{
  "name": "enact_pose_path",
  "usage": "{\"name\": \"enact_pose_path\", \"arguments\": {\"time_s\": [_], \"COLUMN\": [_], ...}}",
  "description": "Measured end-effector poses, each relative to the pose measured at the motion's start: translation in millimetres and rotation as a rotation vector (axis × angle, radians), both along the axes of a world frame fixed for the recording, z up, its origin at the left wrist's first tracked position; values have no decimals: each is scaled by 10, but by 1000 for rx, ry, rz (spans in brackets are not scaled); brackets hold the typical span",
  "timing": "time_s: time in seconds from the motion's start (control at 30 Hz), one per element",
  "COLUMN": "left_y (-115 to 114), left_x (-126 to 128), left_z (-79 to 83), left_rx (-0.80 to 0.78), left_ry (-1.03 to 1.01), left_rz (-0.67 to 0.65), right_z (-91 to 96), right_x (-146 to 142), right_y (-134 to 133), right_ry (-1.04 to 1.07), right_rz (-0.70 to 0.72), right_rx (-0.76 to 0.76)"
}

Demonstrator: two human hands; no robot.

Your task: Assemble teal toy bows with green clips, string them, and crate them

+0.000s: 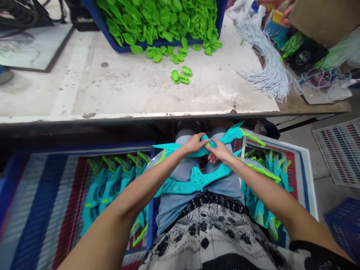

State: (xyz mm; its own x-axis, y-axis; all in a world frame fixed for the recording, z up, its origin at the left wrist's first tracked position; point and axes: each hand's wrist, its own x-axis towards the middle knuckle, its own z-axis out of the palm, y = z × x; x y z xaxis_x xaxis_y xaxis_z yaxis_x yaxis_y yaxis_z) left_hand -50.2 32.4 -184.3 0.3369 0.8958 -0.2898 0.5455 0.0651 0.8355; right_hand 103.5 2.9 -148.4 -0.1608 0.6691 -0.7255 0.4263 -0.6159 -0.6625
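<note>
Across my thighs lies a long turquoise bow-shaped plastic part [230, 135] with lime-green strips at its ends. My left hand [196, 143] pinches its raised middle from the left. From the right, my right hand [219, 150] closes on the same middle with thumb and fingers. A bit of lime green shows between the fingertips, apparently one of the small green plastic pieces; the fingers partly hide it. Nearer my waist, a second turquoise bow-shaped part [197, 179] rests on my lap, its perforated middle facing up, untouched by either hand.
Ahead is a worktable [126, 86] with a blue bin [112, 43] of small green pieces [157, 18], several spilled in front. White cords [270, 71] lie at the right. Crates with striped linings flank me, holding more turquoise parts [109, 187] at left and others [270, 172] at right.
</note>
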Motion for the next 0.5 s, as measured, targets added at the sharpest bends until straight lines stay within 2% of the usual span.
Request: {"name": "enact_pose_path", "arguments": {"time_s": [0.1, 0.27, 0.33, 0.37, 0.43, 0.5], "left_y": [6, 14, 10, 8, 3, -4], "left_x": [-3, 42, 50, 50, 48, 56], "left_z": [-19, -5, 22, 37, 62, 80], "left_rx": [22, 4, -2, -4, -5, -10], "left_ry": [-9, 12, 15, 11, 0, 8], "left_rz": [-16, 93, 105, 99, 74, 52], "right_z": [-25, -65, -43, -12, 102, 278], "right_x": [0, 30, 68, 88, 107, 57], "right_y": [26, 113, 130, 142, 207, 368], "right_ry": [-4, -40, -94, -145, -286, -433], "right_rz": [6, 52, 101, 156, 353, 533], "right_rx": [19, -22, 21, 66, 212, 457]}}
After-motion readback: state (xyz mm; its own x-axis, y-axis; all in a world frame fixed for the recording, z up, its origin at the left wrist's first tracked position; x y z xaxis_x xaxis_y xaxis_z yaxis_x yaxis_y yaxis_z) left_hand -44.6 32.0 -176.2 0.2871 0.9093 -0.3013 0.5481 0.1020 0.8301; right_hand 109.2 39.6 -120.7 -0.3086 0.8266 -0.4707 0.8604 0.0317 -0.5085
